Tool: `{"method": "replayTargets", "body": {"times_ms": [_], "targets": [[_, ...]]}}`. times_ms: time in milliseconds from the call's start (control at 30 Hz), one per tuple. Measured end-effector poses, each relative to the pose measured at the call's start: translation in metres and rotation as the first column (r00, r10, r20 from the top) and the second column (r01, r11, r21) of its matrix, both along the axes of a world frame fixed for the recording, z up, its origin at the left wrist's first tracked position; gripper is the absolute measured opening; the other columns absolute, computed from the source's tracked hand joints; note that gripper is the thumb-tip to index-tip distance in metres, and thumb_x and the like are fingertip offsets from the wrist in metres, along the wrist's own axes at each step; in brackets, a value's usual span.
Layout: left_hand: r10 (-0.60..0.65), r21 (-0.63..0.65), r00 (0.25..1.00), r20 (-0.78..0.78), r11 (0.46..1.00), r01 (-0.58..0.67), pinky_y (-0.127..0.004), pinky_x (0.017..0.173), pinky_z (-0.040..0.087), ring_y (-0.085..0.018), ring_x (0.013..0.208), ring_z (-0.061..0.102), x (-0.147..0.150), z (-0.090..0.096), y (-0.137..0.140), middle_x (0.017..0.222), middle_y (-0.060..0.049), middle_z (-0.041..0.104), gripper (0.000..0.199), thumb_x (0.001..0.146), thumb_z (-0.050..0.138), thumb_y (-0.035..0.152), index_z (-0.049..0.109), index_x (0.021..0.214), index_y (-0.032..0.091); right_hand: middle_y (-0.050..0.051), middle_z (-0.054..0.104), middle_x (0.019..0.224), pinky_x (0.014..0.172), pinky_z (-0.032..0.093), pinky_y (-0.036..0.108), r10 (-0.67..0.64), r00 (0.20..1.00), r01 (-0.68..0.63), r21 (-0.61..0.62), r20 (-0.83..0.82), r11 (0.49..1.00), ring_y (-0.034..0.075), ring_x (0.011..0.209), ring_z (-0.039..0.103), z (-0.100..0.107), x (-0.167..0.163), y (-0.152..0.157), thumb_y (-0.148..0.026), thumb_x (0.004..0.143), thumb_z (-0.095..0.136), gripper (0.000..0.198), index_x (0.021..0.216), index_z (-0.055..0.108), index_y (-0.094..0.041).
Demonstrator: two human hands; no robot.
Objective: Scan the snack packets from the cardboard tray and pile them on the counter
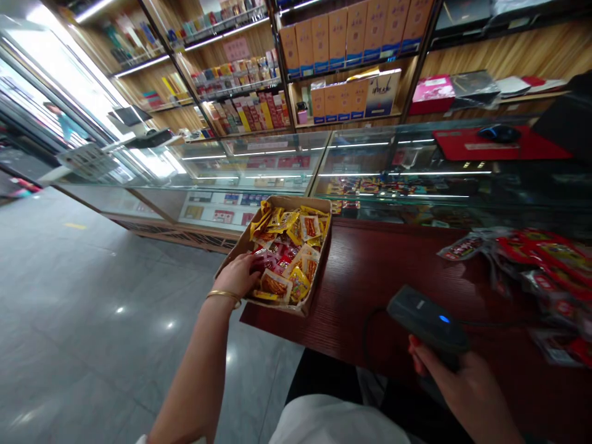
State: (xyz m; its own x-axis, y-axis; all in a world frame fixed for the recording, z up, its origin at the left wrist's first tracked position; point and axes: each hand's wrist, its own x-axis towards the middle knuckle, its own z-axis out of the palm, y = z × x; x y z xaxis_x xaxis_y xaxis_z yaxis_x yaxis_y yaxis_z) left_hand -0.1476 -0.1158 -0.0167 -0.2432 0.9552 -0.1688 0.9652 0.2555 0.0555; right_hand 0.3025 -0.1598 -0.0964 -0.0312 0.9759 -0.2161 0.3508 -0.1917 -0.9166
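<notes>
A shallow cardboard box [319, 262] holds many small snack packets, yellow ones [287, 221] around pink-red ones [280, 256]. My left hand [238, 274], with a gold bangle at the wrist, reaches over the box's left rim. Its fingers are bent down against the pink-red packets, with the tips hidden; what they grip, if anything, is hidden. In my right hand [462, 382] is a dark handheld barcode scanner [428, 320] with a blue light on top. The fingers wrap round its handle, and its head points left over the table.
The box overhangs the left end of a dark red wooden table [356, 265]. Red snack bags [546, 259] are piled at right. Behind runs a glass display counter [259, 163], with a mouse [499, 133] on a red mat [448, 145]. Stocked shelves line the wall; grey floor [92, 308] lies left.
</notes>
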Motion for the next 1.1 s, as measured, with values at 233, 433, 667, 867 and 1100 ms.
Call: {"method": "replayTargets", "body": {"times_ms": [233, 433, 667, 867, 1100], "targets": [[0.091, -0.041, 0.991, -0.095, 0.995, -0.095, -0.035, 0.092, 0.053, -0.029, 0.107, 0.070, 0.005, 0.003, 0.009, 0.120, -0.014, 0.068, 0.041, 0.084, 0.066, 0.035, 0.070, 0.121, 0.019, 0.008, 0.078, 0.067, 0.059, 0.061, 0.024, -0.013, 1.000, 0.013, 0.034, -0.011, 0.999, 0.024, 0.062, 0.075, 0.003, 0.005, -0.002, -0.053, 0.078, 0.077, 0.034, 0.071, 0.079, -0.020], [0.224, 0.322, 0.969, 0.106, 0.914, -0.247, -0.037, 0.081, 0.049, -0.028, 0.091, 0.069, 0.024, 0.036, -0.017, 0.094, -0.009, 0.075, 0.027, 0.089, 0.055, 0.036, 0.074, 0.102, 0.022, 0.007, 0.077, 0.064, 0.056, 0.059, 0.024, -0.042, 0.999, 0.042, 0.008, 0.001, 0.999, 0.024, 0.061, 0.075, 0.009, 0.006, -0.005, -0.051, 0.077, 0.077, 0.033, 0.067, 0.077, -0.020], [-0.063, 0.022, -0.073, 0.995, 0.888, -0.460, -0.025, 0.061, 0.046, -0.015, 0.067, 0.058, 0.155, 0.021, -0.025, 0.082, -0.001, 0.064, 0.021, 0.076, 0.064, 0.031, 0.062, 0.093, 0.020, 0.008, 0.078, 0.065, 0.053, 0.056, 0.027, -0.140, 0.990, 0.141, 0.047, -0.029, 0.989, 0.023, 0.058, 0.072, 0.027, 0.001, -0.003, -0.050, 0.076, 0.075, 0.031, 0.067, 0.077, -0.020], [0.356, -0.455, -0.785, 0.506, 0.884, 0.108, -0.020, 0.045, 0.029, -0.008, 0.050, 0.041, 0.228, -0.029, 0.000, 0.075, 0.000, 0.054, 0.055, 0.081, 0.065, 0.066, 0.063, 0.100, 0.015, 0.007, 0.075, 0.059, 0.051, 0.054, 0.028, -0.134, 0.990, 0.131, 0.086, 0.032, 0.988, 0.023, 0.052, 0.070, 0.039, 0.021, 0.011, -0.057, 0.076, 0.072, 0.039, 0.069, 0.078, -0.019], [0.307, -0.393, -0.705, 0.639, 0.919, 0.044, -0.019, 0.043, 0.039, -0.009, 0.056, 0.052, 0.218, -0.040, 0.022, 0.092, -0.007, 0.067, 0.045, 0.089, 0.062, 0.057, 0.067, 0.095, 0.012, 0.006, 0.074, 0.058, 0.053, 0.054, 0.027, -0.111, 0.994, 0.110, 0.080, 0.004, 0.991, 0.022, 0.053, 0.069, 0.039, 0.022, 0.011, -0.057, 0.079, 0.072, 0.038, 0.068, 0.076, -0.020]]}}
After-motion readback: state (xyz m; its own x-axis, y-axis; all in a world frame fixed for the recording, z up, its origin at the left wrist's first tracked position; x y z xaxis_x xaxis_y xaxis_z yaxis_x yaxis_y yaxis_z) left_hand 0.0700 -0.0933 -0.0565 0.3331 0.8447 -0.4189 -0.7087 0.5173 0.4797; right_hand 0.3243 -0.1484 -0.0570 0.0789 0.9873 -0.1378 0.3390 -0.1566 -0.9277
